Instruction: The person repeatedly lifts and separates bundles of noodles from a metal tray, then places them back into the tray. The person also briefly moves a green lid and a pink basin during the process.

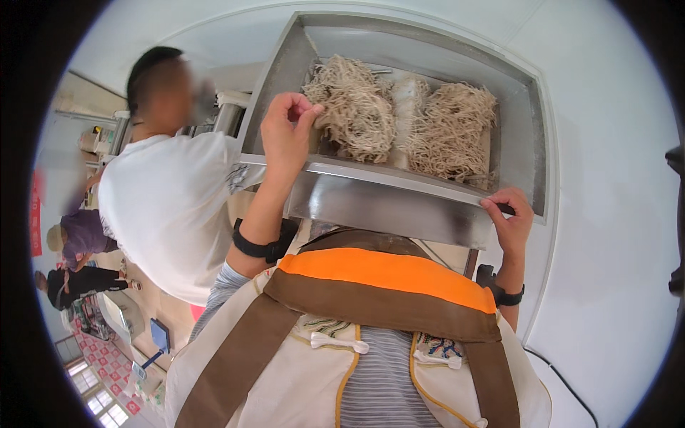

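Note:
In front of me is a large stainless steel trough [342,167] holding two heaps of thin beige strands, possibly noodles or roots. My left hand [290,120] is raised over the trough's near left edge, thumb and fingertips together, beside the left heap [356,115]; whether a strand is between the fingers is unclear. My right hand [508,214] rests at the near right corner, with thumb and fingers on the steel rim. Near it lies the right heap [455,128]. A whitish, powdery strip [408,115] separates the heaps. A short metal rod [381,71] shows behind them.
A person in a white T-shirt [166,208] stands close at my left. Farther left are other people, a blue platform scale [160,336] and a table with a red-and-white patterned cover [104,356]. A pale wall [610,187] borders the trough, and a black cable [567,380] hangs at lower right.

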Available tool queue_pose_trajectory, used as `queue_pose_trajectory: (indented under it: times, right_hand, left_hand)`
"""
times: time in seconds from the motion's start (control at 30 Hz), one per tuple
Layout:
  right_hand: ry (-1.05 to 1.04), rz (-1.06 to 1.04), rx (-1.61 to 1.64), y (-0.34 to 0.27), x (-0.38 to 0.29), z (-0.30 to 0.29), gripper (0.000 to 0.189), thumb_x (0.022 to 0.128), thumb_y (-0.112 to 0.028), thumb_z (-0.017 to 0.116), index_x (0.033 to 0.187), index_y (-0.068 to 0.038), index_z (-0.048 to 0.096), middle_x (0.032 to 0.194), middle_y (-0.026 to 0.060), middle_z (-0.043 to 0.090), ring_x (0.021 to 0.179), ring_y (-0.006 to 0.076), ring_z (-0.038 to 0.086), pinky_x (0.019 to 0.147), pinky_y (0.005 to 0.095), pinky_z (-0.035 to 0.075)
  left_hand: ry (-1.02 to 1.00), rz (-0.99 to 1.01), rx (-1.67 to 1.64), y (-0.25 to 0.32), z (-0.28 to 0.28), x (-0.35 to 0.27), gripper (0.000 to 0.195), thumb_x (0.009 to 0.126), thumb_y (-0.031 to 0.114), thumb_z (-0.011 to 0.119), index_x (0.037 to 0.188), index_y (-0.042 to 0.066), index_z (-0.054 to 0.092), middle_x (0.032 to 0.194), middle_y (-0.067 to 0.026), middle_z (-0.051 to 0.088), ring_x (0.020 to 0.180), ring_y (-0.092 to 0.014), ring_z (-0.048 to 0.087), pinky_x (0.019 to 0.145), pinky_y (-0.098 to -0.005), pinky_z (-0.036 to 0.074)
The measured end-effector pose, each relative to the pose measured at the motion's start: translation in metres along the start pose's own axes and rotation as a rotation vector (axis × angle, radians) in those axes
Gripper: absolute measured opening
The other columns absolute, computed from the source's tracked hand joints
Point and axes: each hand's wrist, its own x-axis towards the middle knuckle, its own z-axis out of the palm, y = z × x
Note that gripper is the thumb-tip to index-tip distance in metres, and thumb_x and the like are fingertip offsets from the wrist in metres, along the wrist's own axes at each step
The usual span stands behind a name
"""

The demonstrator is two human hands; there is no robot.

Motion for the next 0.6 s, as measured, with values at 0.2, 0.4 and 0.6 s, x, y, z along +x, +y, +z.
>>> queue_pose_trajectory:
  times: [0.2, 0.4, 0.6]
  right_hand:
    - [-0.005, -0.066, 0.003, -0.007, 0.001, 0.004, 0.013, 0.072, -0.003, 0.081, 0.079, -0.004, 0.069, 0.079, 0.0045, 0.062, 0.072, 0.0142, 0.058, 0.062, 0.0242, 0.046]
    - [-0.015, -0.060, 0.012, -0.005, 0.001, 0.005, 0.013, 0.074, -0.004, 0.081, 0.079, -0.004, 0.069, 0.080, 0.0045, 0.062, 0.073, 0.0135, 0.058, 0.063, 0.0243, 0.047]
    - [-0.010, -0.062, 0.007, -0.002, 0.001, 0.005, 0.014, 0.074, -0.004, 0.081, 0.080, -0.004, 0.068, 0.082, 0.0047, 0.062, 0.072, 0.0127, 0.059, 0.063, 0.0232, 0.048]
  left_hand:
    - [0.054, -0.023, -0.023, -0.003, -0.013, 0.005, 0.013, 0.091, 0.014, 0.065, 0.093, 0.001, 0.066, 0.079, -0.0062, 0.062, 0.071, -0.013, 0.057, 0.066, -0.0270, 0.046]
    - [0.064, -0.011, -0.035, -0.007, -0.014, 0.007, 0.018, 0.099, 0.017, 0.054, 0.106, 0.004, 0.064, 0.085, 0.0013, 0.058, 0.075, -0.007, 0.051, 0.071, -0.0233, 0.045]
    - [0.049, -0.018, -0.034, -0.010, -0.013, 0.007, 0.017, 0.097, 0.014, 0.055, 0.108, 0.003, 0.063, 0.088, -0.0022, 0.060, 0.077, -0.011, 0.053, 0.072, -0.0257, 0.045]
